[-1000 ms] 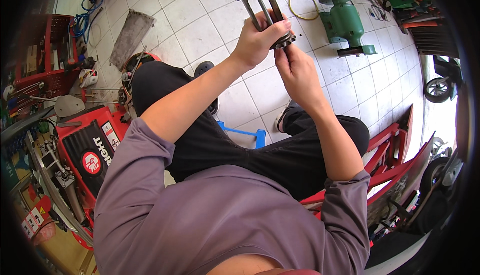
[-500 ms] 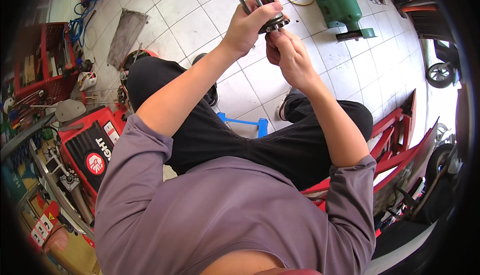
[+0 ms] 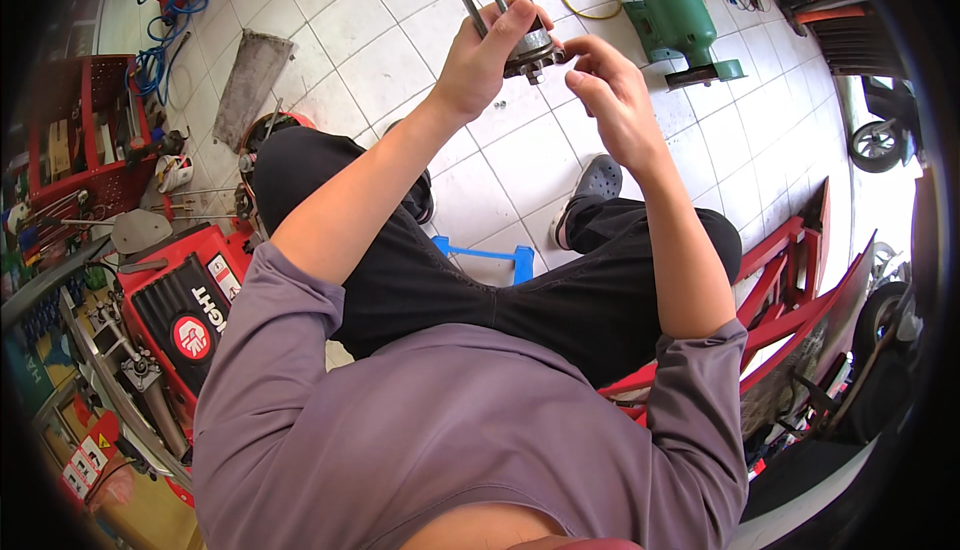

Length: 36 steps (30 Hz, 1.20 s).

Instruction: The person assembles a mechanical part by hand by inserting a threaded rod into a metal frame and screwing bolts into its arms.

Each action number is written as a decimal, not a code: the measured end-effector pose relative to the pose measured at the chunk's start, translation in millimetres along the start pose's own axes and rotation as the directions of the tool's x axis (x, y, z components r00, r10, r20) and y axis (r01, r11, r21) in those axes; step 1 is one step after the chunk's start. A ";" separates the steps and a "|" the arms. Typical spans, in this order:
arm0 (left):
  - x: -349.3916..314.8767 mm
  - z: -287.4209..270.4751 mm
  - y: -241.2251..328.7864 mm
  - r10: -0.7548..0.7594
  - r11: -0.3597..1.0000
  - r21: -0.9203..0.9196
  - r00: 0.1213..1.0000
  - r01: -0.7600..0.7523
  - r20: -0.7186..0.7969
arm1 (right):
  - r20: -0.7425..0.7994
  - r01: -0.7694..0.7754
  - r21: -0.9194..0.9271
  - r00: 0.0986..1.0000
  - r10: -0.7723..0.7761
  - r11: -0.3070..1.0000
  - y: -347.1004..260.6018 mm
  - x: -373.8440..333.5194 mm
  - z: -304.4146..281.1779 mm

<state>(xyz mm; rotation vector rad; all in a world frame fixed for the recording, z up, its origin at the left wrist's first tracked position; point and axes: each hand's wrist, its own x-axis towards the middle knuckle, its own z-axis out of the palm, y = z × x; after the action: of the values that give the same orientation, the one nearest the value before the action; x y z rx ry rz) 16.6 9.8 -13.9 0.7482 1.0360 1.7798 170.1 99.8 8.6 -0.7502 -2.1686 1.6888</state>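
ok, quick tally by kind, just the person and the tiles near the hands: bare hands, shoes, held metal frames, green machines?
Bare hands: 2 (left hand, right hand)
Shoes: 2 (left shoe, partly hidden; right shoe)
Held metal frame: 1
Green machine: 1
Total: 6

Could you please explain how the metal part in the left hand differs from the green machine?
The metal part is dark and silvery, while the green machine is mostly green. The metal part has an open frame of bars; the green machine has a closed, rounded body. The left hand grips the metal part, whereas the green machine rests on the tiled floor.
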 end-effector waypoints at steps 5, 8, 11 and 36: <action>-1.0 -5.1 -9.9 0.013 0.949 0.316 1.000 -0.009 -0.010 | -0.120 0.162 0.017 0.980 -0.159 0.987 3.8 2.9 0.7; -6.6 1.2 -5.8 0.119 0.809 0.576 0.992 -0.119 0.038 | -0.167 0.294 -0.102 0.937 -0.308 0.950 1.7 3.8 1.5; -8.4 7.2 -9.7 0.245 0.680 0.683 0.960 -0.268 0.133 | -0.143 0.361 -0.221 0.907 -0.396 0.906 -4.1 1.8 5.5; 29.1 -52.3 1.4 -0.023 0.420 0.905 0.998 0.063 -0.059 | -0.467 0.168 0.123 0.879 -0.092 0.978 13.6 17.6 -32.4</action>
<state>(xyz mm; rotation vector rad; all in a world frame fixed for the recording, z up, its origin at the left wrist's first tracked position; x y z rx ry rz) -38.5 18.9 -35.2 1.3126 2.0852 1.0339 175.7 138.3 2.8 -0.8368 -1.6950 1.4195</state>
